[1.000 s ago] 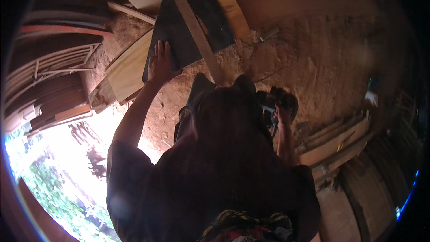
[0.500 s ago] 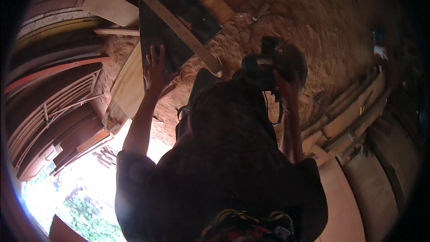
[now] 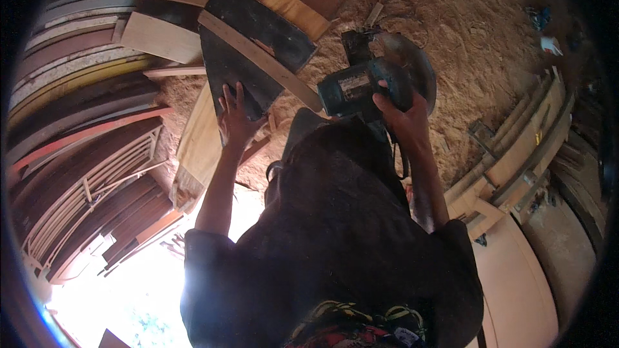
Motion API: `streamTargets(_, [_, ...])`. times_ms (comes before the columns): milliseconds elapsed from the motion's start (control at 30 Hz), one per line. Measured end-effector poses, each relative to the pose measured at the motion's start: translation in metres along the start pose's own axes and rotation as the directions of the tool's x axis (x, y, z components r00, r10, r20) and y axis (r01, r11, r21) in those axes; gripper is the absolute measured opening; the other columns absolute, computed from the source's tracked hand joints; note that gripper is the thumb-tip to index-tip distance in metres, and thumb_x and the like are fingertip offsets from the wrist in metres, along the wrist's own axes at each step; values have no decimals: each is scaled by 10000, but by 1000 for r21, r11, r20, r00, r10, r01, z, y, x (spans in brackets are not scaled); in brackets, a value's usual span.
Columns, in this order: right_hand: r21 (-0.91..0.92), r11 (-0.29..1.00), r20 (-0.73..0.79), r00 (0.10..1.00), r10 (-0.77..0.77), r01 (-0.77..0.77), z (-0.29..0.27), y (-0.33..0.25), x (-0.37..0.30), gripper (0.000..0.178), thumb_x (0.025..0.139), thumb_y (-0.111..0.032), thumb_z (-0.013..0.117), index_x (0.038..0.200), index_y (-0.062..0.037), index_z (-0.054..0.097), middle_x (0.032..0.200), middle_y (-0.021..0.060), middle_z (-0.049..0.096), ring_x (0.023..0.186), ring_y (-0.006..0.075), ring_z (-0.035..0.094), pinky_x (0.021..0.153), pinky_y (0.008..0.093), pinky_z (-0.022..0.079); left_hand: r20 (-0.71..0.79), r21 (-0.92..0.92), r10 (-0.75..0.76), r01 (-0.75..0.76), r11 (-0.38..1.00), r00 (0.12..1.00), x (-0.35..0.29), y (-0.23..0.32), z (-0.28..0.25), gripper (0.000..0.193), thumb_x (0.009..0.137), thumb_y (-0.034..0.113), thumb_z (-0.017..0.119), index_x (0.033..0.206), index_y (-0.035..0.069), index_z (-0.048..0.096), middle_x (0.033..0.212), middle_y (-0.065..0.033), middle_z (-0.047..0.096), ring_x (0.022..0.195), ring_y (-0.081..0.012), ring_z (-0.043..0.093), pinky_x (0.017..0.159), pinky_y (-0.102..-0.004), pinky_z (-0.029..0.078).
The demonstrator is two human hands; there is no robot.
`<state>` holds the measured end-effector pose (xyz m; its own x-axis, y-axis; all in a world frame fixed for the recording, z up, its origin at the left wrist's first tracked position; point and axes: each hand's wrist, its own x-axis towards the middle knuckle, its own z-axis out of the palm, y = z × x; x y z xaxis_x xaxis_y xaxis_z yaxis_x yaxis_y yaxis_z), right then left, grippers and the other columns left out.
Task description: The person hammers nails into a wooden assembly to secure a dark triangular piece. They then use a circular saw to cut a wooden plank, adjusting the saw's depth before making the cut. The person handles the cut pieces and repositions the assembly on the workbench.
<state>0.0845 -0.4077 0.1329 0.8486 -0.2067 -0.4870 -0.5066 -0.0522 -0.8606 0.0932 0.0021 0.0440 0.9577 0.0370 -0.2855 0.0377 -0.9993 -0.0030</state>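
My right hand [image 3: 407, 116] is wrapped round the handle of a dark circular saw [image 3: 351, 90], with its rounded blade guard on the right side. The saw is held just beyond my knees, over the sawdust. My left hand [image 3: 238, 122] lies on a black-faced board [image 3: 235, 71], its fingers spread and the thumb pointing right. Across that board runs a narrow wooden strip [image 3: 258, 55], slanting from far left to near right and ending close to the saw. Whether the blade touches any wood is hidden.
Sawdust [image 3: 471, 45] covers the ground. A pale plank [image 3: 196, 132] lies left of the black board. Stacked boards [image 3: 77, 58] and a slatted wooden frame [image 3: 97, 177] line the left. More long planks [image 3: 522, 154] lean at the right. A cable [image 3: 406, 161] hangs below the saw.
My left hand has come slightly nearer to me on the black board. My right hand still holds the saw, which has turned a little. The view has shifted and become brighter.
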Motion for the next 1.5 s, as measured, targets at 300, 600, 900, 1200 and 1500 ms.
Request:
streamTargets(300, [-5, 999, 162, 986, -36, 38, 6, -10, -1, 501, 864, -245, 867, 1259, 18, 704, 1184, 148, 761, 1093, 267, 718, 990, 417, 537, -20, 17, 37, -37, 999, 999, 1, 0, 0, 1316, 695, 577, 915, 1705, 221, 150, 1733, -259, 165, 1487, -568, 363, 1075, -578, 481])
streamTargets(600, [-27, 997, 165, 984, -66, 71, 9, -16, -3, 545, 866, -218, 868, 1308, 30, 669, 1201, 154, 754, 1120, 265, 710, 1011, 409, 530, -36, 12, 40, -40, 999, 999, 0, 1, 2, 1325, 685, 572, 916, 1707, 220, 149, 1735, -258, 167, 1488, -569, 362, 1054, -575, 488])
streamTargets(900, [-51, 997, 195, 980, -45, 56, 11, -15, -4, 516, 877, -190, 862, 1298, 33, 663, 1221, 149, 748, 1125, 253, 705, 1006, 400, 534, -6, 4, 32, -32, 999, 999, 0, 0, 0, 1340, 683, 575, 916, 1709, 222, 132, 1741, -255, 143, 1498, -570, 345, 1076, -573, 472])
streamTargets(1200, [-162, 980, 199, 976, -84, 117, 11, -18, -2, 536, 868, -208, 871, 1297, 35, 660, 1206, 171, 757, 1124, 274, 713, 1000, 417, 537, -4, 34, 21, -21, 999, 1000, 0, 0, 2, 1337, 690, 576, 914, 1709, 213, 128, 1740, -254, 146, 1503, -559, 344, 1088, -577, 462])
streamTargets(1500, [-121, 980, 208, 969, -133, 160, 15, -9, 1, 576, 857, -201, 880, 1324, 39, 645, 1236, 185, 748, 1149, 283, 710, 1018, 428, 532, -14, 18, 32, -32, 999, 999, 0, 0, 2, 1349, 675, 578, 922, 1708, 213, 135, 1737, -259, 155, 1493, -564, 357, 1072, -563, 469])
